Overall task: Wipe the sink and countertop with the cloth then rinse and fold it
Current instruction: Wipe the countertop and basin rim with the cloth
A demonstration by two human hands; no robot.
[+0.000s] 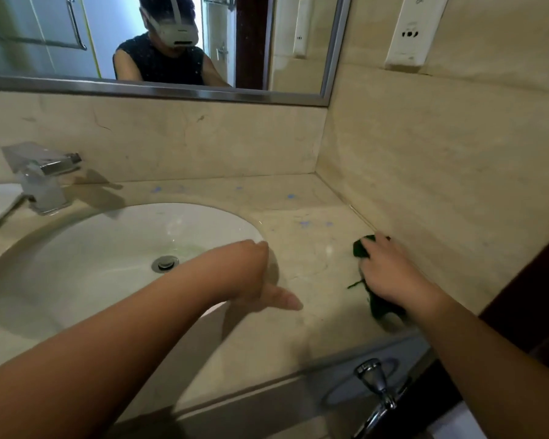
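From the head view, the right hand (390, 274) presses flat, fingers curled over a crumpled dark green cloth (362, 247) on the glossy beige marble countertop (298, 236) beside the wall, while the left hand (260, 280) rests open and empty at the rim of the smooth white oval sink (76, 248).

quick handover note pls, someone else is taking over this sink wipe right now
Right hand: pressing the dark green cloth on the countertop, close to the side wall.
Left hand: empty, fingers hooked over the sink rim.
Done: cannot tell how much has been wiped.
Left: blue spots on the counter behind the basin, the sink, then rinse at the faucet and fold.
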